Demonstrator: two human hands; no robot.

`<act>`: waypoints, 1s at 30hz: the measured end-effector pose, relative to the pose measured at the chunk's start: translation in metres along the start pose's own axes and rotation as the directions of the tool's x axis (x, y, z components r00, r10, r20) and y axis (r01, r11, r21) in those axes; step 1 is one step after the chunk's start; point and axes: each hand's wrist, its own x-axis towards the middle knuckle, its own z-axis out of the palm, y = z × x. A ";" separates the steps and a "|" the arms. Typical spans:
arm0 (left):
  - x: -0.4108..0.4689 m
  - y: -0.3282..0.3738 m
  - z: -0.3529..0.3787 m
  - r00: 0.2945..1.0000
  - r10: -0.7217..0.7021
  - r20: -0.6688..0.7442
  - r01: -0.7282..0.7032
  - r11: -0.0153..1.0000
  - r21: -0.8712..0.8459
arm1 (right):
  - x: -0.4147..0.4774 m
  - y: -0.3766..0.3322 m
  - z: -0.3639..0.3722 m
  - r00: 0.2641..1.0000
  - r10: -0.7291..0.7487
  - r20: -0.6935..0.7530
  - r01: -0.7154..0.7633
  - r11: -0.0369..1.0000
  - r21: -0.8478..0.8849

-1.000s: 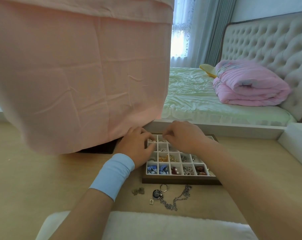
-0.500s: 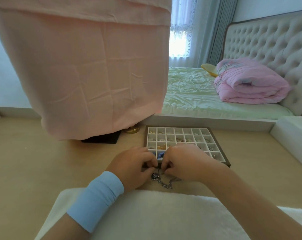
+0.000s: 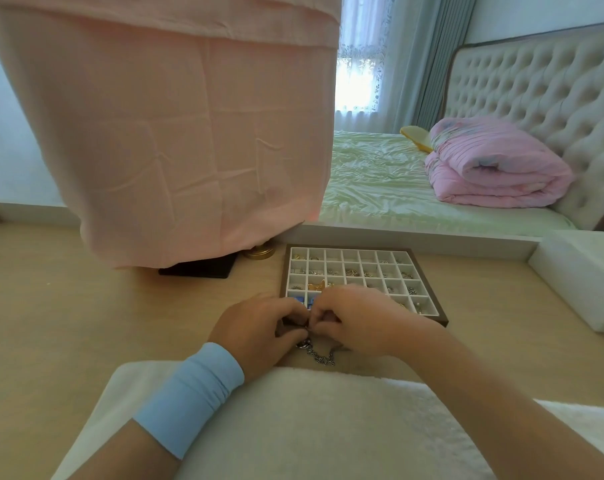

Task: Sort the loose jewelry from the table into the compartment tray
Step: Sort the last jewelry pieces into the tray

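Silver chain necklace with round pendant [image 3: 319,355] lying on the pale wooden surface [image 3: 51,306] just in front of the brown-framed white compartment tray [image 3: 349,247], left hand [image 3: 255,336] and right hand [image 3: 359,323] meeting over it, curled fingers [image 3: 290,309] pinching its pendant end, pink cloth [image 3: 189,133] hanging behind-left of the tray.

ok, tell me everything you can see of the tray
The tray lies flat on the table, a shallow dark brown frame around a white grid, seven compartments across. Many hold small jewelry: silver rings, gold pieces, blue pieces in the near row. The left hand and right hand, pinching a chain in front, hide much of its near edge.
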 end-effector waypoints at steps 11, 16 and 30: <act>0.001 0.000 -0.002 0.943 -0.252 -0.218 0.093 0.829 -0.551 | -0.002 -0.004 0.001 0.981 0.149 -0.124 -0.004 0.655 0.756; 0.015 0.006 -0.010 0.943 -0.240 -0.228 0.083 0.839 -0.538 | 0.002 0.003 0.002 0.957 0.237 -0.170 -0.006 0.597 0.802; 0.130 -0.019 -0.014 0.975 -0.197 -0.103 0.118 0.851 -0.512 | 0.061 0.067 -0.035 0.843 0.405 -0.354 -0.152 0.810 0.566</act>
